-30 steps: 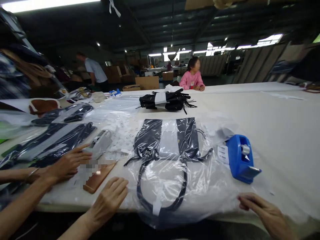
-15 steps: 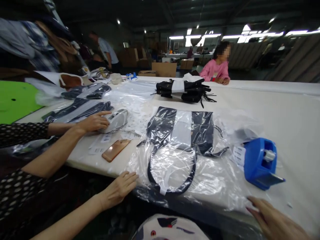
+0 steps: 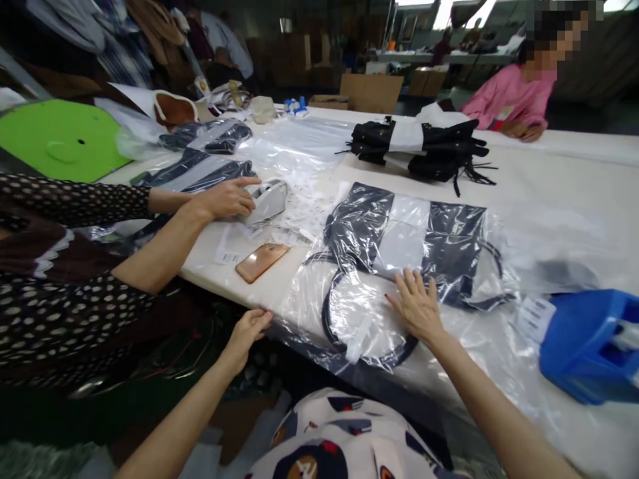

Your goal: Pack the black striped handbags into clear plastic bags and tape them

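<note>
A dark handbag [image 3: 454, 243] with a pale paper band [image 3: 403, 229] round its middle lies flat inside a clear plastic bag [image 3: 304, 299]. Its looped strap [image 3: 327, 313] curves toward the table's front edge. My right hand [image 3: 419, 309] rests on the plastic below the band, palm down and fingers spread. At the front edge, my left hand [image 3: 248, 332] has its thumb and fingers closed at the plastic bag's left corner. A blue tape dispenser [image 3: 582, 346] stands to the right, beside a white barcode label [image 3: 535, 318].
A co-worker's hand [image 3: 227, 198] reaches in from the left to a grey-white device [image 3: 269, 199] near scattered labels. A gold phone [image 3: 262, 261] lies in front of it. Black bags [image 3: 439, 150] are stacked behind; a person in pink [image 3: 519, 100] leans at the far edge.
My right hand has come from the right table edge onto the plastic over the handbag. My left hand's fingers, flat before, have closed at the bag's corner. The view has turned left and down.
</note>
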Motion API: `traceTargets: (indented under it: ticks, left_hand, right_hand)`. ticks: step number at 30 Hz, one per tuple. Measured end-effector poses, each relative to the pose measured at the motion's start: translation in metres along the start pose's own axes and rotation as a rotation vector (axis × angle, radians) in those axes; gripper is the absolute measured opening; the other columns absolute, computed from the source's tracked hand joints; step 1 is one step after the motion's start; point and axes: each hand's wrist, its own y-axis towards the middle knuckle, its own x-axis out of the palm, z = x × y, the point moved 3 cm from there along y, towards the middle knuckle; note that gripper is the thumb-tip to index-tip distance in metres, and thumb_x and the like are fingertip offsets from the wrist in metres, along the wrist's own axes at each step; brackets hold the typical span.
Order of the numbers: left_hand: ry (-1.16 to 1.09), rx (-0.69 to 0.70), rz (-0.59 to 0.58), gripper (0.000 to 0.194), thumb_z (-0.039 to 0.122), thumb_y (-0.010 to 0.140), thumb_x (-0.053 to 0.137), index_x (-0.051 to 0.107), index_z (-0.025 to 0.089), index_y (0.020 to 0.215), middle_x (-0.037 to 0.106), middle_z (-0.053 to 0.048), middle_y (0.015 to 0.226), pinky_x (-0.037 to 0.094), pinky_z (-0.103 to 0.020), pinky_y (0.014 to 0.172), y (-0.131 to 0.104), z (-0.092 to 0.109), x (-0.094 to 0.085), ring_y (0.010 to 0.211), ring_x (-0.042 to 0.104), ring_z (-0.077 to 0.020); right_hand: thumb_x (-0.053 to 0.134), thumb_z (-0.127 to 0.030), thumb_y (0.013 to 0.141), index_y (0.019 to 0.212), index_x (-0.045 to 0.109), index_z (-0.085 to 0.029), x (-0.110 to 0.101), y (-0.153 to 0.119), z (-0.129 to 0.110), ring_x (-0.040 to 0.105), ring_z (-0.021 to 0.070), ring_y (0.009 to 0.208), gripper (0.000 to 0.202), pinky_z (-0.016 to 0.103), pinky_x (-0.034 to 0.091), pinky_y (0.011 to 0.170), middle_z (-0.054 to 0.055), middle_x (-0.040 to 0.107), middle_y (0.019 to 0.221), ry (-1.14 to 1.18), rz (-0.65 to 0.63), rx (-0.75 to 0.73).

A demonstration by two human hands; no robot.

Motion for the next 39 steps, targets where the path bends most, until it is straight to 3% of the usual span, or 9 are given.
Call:
traceTargets:
  ticks: [4,7,12,17,22,27,33,36,39]
  left_hand:
    - [-0.207,-0.096,-0.079,0.044,0.045,0.047,0.079,0.058,0.013,0.067,0.064,-0.003,0.063,0.043,-0.026,0.057,0.003,-0.004,0.027,0.059,0.059,-0.016]
    - [-0.249,-0.103,-0.098,0.039,0.039,0.042,0.08,0.058,0.013,0.06,0.057,0.002,0.052,0.039,-0.023,0.051,0.003,-0.006,0.031,0.047,0.05,-0.0095]
    - [-0.284,-0.047,-0.023,0.037,0.034,0.04,0.082,0.061,0.012,0.061,0.057,0.003,0.052,0.038,-0.02,0.05,-0.002,0.001,0.022,0.047,0.049,-0.0077]
    - [-0.378,-0.148,-0.023,0.044,0.046,0.048,0.078,0.06,0.013,0.069,0.061,0.0,0.056,0.04,-0.021,0.049,-0.019,-0.012,0.024,0.049,0.054,-0.0106]
    - [-0.424,-0.29,-0.178,0.045,0.043,0.055,0.075,0.061,0.01,0.082,0.067,-0.007,0.071,0.043,-0.022,0.052,-0.038,-0.029,0.038,0.058,0.059,-0.0132]
    - [-0.593,-0.319,0.004,0.035,0.04,0.057,0.073,0.06,0.013,0.076,0.065,-0.004,0.071,0.041,-0.022,0.051,-0.028,-0.024,0.054,0.058,0.058,-0.0121]
    - [-0.341,0.066,0.308,0.03,0.041,0.06,0.071,0.06,0.014,0.067,0.056,0.003,0.056,0.036,-0.023,0.052,-0.026,-0.014,0.038,0.053,0.05,-0.0113]
    - [-0.006,0.326,0.273,0.026,0.042,0.075,0.06,0.061,0.017,0.067,0.055,0.003,0.06,0.039,-0.025,0.059,-0.042,0.017,0.032,0.059,0.05,-0.0125]
    - [0.231,0.652,0.137,0.024,0.038,0.082,0.053,0.059,0.019,0.069,0.057,0.0,0.071,0.041,-0.025,0.067,-0.056,0.07,0.052,0.07,0.052,-0.0139]
  right_hand:
    - [0.04,-0.032,0.093,0.129,0.046,-0.013,-0.036,-0.003,-0.058,0.036,0.0264,0.129,0.041,0.05,0.028,0.105,0.015,0.047,0.134,0.255,-0.018,-0.217]
    - [0.043,-0.024,0.092,0.125,0.049,-0.016,-0.048,-0.017,-0.086,0.044,0.0223,0.122,0.034,0.044,0.033,0.103,0.012,0.054,0.127,0.425,-0.062,-0.334]
    - [0.047,-0.014,0.088,0.122,0.051,-0.015,-0.053,-0.068,-0.069,0.054,0.0225,0.108,0.034,0.041,0.042,0.09,0.013,0.061,0.112,0.546,0.0,-0.226]
    - [0.054,-0.018,0.085,0.123,0.052,-0.019,-0.056,-0.102,-0.07,0.055,0.0236,0.103,0.038,0.042,0.042,0.087,0.011,0.062,0.107,0.55,-0.042,-0.223]
    - [0.057,-0.032,0.083,0.122,0.052,-0.016,-0.054,-0.095,-0.085,0.055,0.0259,0.101,0.042,0.043,0.041,0.084,0.013,0.061,0.106,0.565,-0.044,-0.211]
    - [0.051,-0.022,0.087,0.122,0.051,-0.014,-0.055,-0.049,-0.1,0.05,0.0245,0.111,0.036,0.043,0.038,0.093,0.013,0.059,0.117,0.56,-0.003,-0.31]
    - [0.048,-0.032,0.09,0.122,0.052,-0.015,-0.03,0.007,-0.13,0.037,0.028,0.127,0.037,0.051,0.027,0.106,0.012,0.051,0.13,0.509,-0.115,-0.406]
    - [0.052,-0.034,0.087,0.119,0.053,-0.015,-0.013,0.01,-0.14,0.036,0.0304,0.128,0.037,0.054,0.031,0.104,0.012,0.053,0.127,0.537,-0.172,-0.398]
    - [0.047,-0.032,0.089,0.119,0.053,-0.016,-0.006,0.005,-0.139,0.038,0.028,0.127,0.034,0.051,0.034,0.104,0.012,0.054,0.126,0.69,-0.144,-0.332]
